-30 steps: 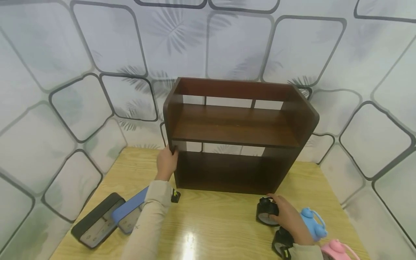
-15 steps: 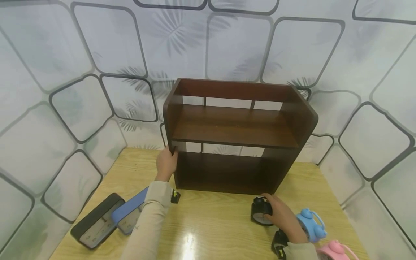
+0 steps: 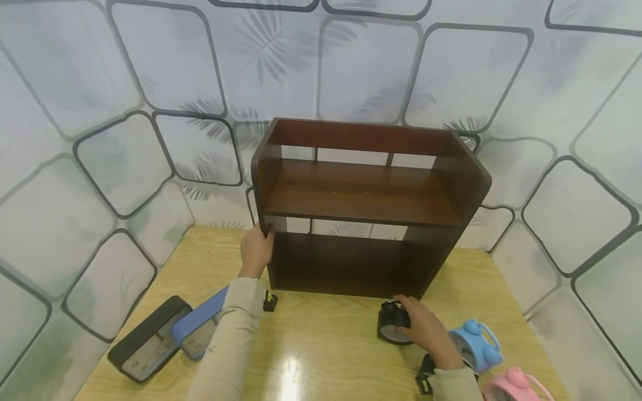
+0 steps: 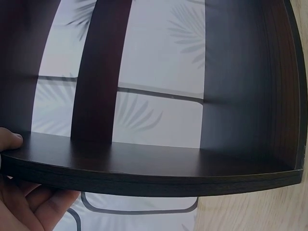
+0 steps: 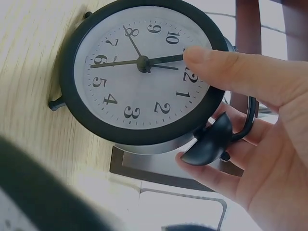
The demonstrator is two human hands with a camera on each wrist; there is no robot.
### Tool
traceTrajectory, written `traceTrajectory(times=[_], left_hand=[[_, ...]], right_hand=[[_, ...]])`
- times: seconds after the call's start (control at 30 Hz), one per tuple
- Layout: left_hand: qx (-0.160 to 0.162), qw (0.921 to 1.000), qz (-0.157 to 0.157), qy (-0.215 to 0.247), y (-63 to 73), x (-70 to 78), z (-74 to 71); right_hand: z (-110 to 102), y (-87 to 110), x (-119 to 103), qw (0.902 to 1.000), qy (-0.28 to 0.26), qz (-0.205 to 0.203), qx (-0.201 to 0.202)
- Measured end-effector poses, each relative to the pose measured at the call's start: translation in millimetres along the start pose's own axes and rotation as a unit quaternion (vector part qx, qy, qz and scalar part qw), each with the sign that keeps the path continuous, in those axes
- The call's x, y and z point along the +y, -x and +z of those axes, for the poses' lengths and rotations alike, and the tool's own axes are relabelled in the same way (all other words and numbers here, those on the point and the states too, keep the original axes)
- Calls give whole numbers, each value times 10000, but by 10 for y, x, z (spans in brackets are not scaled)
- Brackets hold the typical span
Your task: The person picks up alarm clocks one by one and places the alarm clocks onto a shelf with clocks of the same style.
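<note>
Black clock in right grip maybe touches table.

On the dial of the black alarm clock we read the numerals 1 through 10 and 12; the 11 is covered. We note small lettering beside the 6, too fine to make out. In the head view, we find the marks on the black box and blue box illegible.
</note>
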State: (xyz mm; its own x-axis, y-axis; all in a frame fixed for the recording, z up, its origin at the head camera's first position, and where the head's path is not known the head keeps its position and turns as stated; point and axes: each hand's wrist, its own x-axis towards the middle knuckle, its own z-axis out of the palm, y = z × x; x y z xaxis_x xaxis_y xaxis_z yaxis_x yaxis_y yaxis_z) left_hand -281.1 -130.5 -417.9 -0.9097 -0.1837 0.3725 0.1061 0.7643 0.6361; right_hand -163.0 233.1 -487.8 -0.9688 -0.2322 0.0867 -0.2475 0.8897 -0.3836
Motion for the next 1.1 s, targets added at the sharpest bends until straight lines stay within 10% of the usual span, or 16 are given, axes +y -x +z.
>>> traceTrajectory(times=[0.63,1.1], left_hand=[[-73,9999,-52,-113,-5,0,-7],[-30,9999,0,-112,-19,-27,17]], right_hand=[[174,-124,-242,9996,-89,-251,111],[514,-39,-280,9868,-1054,162,1219]])
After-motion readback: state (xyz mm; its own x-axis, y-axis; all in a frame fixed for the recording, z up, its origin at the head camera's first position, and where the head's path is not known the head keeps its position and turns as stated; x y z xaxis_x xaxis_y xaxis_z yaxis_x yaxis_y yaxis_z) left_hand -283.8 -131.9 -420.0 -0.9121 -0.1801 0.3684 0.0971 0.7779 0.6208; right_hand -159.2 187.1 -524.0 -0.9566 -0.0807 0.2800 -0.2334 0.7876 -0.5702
